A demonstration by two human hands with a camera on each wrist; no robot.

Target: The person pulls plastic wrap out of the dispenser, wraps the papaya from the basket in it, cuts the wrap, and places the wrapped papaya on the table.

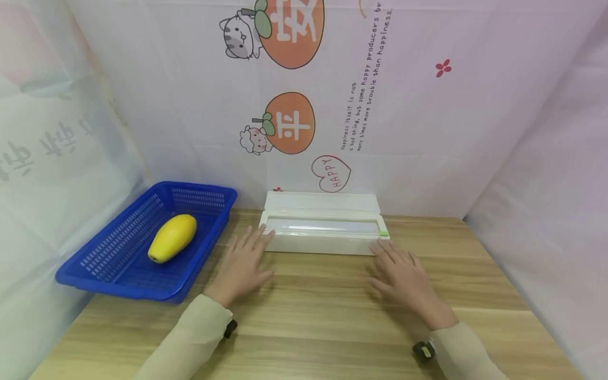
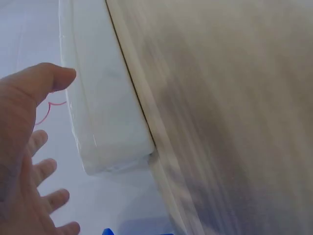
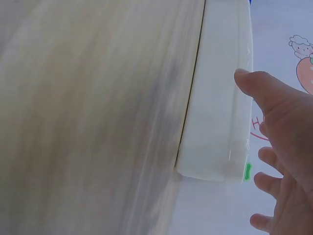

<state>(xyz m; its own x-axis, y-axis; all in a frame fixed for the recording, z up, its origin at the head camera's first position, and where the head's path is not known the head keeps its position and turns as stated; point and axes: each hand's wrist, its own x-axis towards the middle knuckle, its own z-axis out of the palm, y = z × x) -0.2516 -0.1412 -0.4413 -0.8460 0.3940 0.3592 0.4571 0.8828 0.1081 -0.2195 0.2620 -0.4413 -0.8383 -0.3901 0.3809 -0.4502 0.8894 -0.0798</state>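
Observation:
A long white cling film dispenser box (image 1: 328,244) stands at the back of the table with its lid (image 1: 323,201) raised and a shiny roll (image 1: 323,226) inside. At its left end my left hand (image 1: 242,266) reaches forward, fingers spread and fingertips right by the front corner. Opposite, my right hand (image 1: 404,274) is at the right end, fingers extended beside the small green tab (image 1: 383,233). Both wrist views show each thumb apart from the fingers, overlapping the white front wall (image 2: 105,88), and no object in either palm.
To the left sits a blue plastic basket (image 1: 204,258) holding a yellow papaya-like fruit (image 1: 173,237). A printed white cloth (image 1: 408,132) hangs behind the wooden table (image 1: 313,327), with more white cloth on both sides.

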